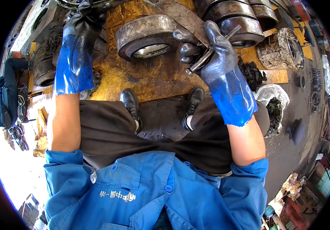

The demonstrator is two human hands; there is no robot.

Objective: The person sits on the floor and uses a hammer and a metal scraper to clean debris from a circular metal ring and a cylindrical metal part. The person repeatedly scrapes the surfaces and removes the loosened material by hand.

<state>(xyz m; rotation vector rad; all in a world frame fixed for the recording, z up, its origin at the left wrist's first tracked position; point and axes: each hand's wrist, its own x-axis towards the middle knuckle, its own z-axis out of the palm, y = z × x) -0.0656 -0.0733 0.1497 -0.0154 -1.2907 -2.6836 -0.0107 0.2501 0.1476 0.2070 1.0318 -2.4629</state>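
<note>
My right hand (216, 57), in a blue rubber glove blackened with grease, is closed around a metal rod (203, 60). The rod's near end looks like a bolt head, and its other end sticks out past my thumb. A broad, flat metal strip (182, 17) runs from this grip toward the top edge; whether it joins the rod is hidden. Beyond my fingers a thick, greasy metal ring (146, 36) lies tilted on a brown, oil-stained board (115, 78). At the upper left my gloved left hand (82, 21) has its fingers curled by dark, thin metal rings (67, 4); what it grips is unclear.
Several metal cylinders (243, 28) stand at the upper right, beside a grease-caked ring (280, 50). Black rags (253, 74) and a white bag (278, 92) of dark scrap lie right of my knee. Another person's dark-clothed leg (4, 92) shows at the far left.
</note>
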